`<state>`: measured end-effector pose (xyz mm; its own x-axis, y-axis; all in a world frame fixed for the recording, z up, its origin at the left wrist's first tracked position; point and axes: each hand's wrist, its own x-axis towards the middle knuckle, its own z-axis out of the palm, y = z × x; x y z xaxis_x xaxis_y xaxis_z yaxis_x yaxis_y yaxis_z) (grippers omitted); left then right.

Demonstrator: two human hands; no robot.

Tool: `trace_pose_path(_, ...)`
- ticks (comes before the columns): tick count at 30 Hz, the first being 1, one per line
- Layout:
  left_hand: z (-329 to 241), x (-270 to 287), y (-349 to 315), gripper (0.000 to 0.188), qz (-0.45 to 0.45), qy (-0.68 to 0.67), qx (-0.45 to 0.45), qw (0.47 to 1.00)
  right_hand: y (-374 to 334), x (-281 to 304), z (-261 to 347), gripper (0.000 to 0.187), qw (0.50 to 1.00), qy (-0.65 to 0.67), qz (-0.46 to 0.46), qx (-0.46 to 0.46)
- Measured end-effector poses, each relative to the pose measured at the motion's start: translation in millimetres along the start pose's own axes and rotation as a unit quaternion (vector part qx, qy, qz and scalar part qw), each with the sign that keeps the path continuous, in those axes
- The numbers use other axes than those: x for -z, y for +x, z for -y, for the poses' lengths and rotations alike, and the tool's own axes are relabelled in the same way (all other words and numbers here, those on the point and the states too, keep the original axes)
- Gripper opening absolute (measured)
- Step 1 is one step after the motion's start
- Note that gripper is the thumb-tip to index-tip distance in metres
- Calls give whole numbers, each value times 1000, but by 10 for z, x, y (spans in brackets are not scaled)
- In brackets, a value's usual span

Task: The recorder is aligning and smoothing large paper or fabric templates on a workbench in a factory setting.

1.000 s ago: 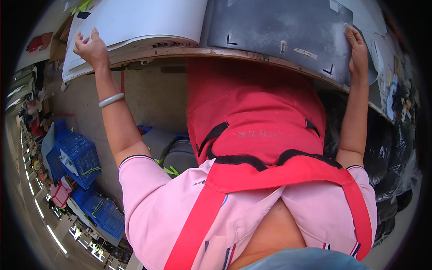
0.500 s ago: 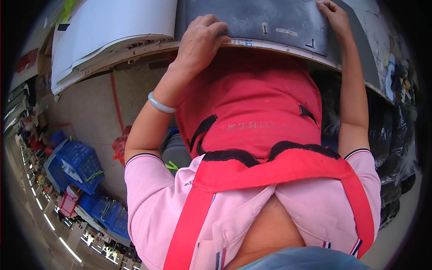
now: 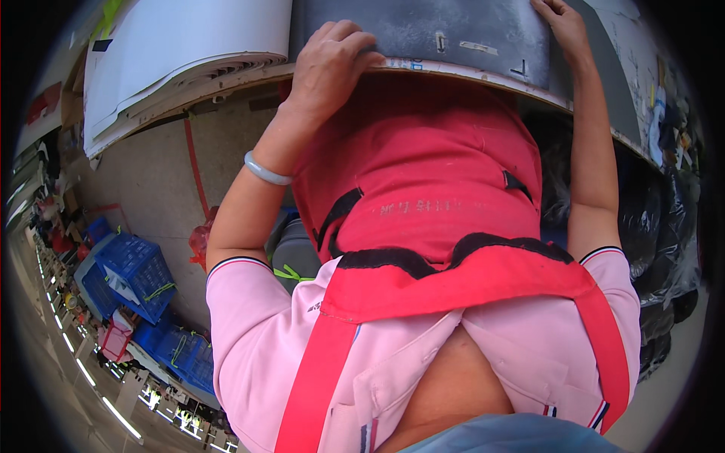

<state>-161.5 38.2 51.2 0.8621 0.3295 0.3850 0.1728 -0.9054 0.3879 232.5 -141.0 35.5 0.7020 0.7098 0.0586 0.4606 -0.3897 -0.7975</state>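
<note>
A dark grey board [image 3: 491, 30] with whitish scuffs and small slots near its front lies on the table. My left hand [image 3: 332, 68], with a pale bangle at the wrist, is closed at the board's near left part, fingers bent and thumb by the table's front edge. Toward the far right, my right hand [image 3: 565, 32] pinches the board's right side with thumb and fingertips; the tips sit close to the top of the picture. Left of the board lies a thick stack of large white sheets [image 3: 189, 38], its near edge curling in layers.
The table's front edge [image 3: 226, 84] crosses in front of my red apron [image 3: 445, 174]. Blue plastic crates [image 3: 136, 272] stand on the floor at the left, near a red bag [image 3: 201, 240]. Dark plastic-wrapped bundles [image 3: 657, 226] lie at the right, below the table.
My left hand has shifted slightly up and left along the board, its fingers less tucked. The right hand keeps its place at the board's side.
</note>
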Motion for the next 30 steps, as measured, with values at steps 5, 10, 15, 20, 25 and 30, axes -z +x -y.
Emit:
trace_pose_path(5,34,-31,-3,20,-22,-18,-12,1000,-43,-33,126,15,1000,-25,-11,-15)
trace_pose_path(10,-9,1,-9,21,-20,-7,5,1000,-24,-88,90,16,998,-50,-27,-6)
trace_pose_path(15,-34,13,2,21,-13,-6,10,1000,-18,-99,100,16,999,-26,-24,-16)
trace_pose_path(20,-27,-1,-4,21,-15,-9,9,1000,-41,-97,142,17,999,-37,-27,-18)
trace_pose_path(25,-26,-9,-2,21,-19,-9,10,1000,-50,-90,145,19,998,-60,-28,-1)
trace_pose_path(30,-5,35,-32,22,-16,-1,11,1000,-59,-160,222,17,997,-63,-28,-18)
